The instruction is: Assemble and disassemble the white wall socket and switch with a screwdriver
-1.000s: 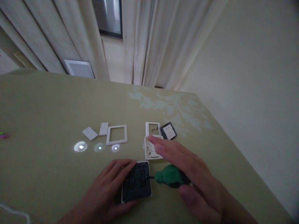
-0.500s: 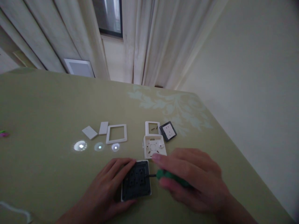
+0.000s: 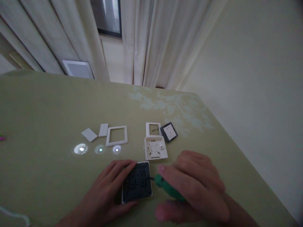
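My left hand [image 3: 111, 186] grips a square switch module [image 3: 137, 183] by its left side, fingers along the top edge and thumb below. The module's dark back faces up, with a white rim around it. In my right hand [image 3: 196, 186] is a screwdriver [image 3: 169, 187] with a green handle. Its dark shaft points left and its tip meets the module's back right of the middle; the exact contact is too small to make out. Just beyond stands an open white mounting box [image 3: 155, 153], its inside facing up.
Behind the box lie a white frame [image 3: 148, 129] with small screws [image 3: 153, 130] inside it and a dark-edged socket module [image 3: 169, 132]. Further left are another white frame [image 3: 126, 135] and two white plates [image 3: 89, 135] [image 3: 103, 130]. A white cable [image 3: 16, 214] runs at the lower left.
My right hand has turned around the screwdriver handle, its thumb now lower and apart from it. The screwdriver tilts slightly more. My left hand keeps its hold on the module.
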Demonstrator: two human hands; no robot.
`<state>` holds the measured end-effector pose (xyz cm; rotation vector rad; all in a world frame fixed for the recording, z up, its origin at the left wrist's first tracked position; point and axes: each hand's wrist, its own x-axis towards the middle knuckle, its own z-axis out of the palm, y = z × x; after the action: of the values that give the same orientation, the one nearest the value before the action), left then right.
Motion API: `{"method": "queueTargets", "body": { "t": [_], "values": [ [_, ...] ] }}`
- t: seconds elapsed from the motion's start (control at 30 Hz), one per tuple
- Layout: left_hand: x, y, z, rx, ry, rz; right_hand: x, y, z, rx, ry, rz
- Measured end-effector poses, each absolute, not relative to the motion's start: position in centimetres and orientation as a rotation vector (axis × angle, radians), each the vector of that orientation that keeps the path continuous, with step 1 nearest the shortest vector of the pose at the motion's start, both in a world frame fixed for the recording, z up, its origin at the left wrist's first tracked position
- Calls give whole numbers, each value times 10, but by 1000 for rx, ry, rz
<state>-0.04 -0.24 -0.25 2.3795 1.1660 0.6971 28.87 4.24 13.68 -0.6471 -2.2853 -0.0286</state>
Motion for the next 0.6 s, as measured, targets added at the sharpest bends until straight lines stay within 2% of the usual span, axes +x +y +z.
{"method": "queueTargets", "body": {
  "t": [0.13,0.17,0.3,0.33,0.5,0.6],
  "values": [
    [0,-2,0,2382,1158,700,287,46,148,-584,-2436,487],
    [0,-2,0,2382,1158,703,287,46,148,-602,-2406,478],
    [-1,-3,-2,2378,1163,706,286,47,139,-640,-2188,-118],
    [-1,-3,-3,2377,1163,696,286,48,138,-611,-2189,-150],
    [-2,-4,-2,2377,1169,685,288,48,145,-571,-2414,394],
    [-1,-4,1,2361,1161,692,288,42,145,-642,-2295,120]
  ]
}}
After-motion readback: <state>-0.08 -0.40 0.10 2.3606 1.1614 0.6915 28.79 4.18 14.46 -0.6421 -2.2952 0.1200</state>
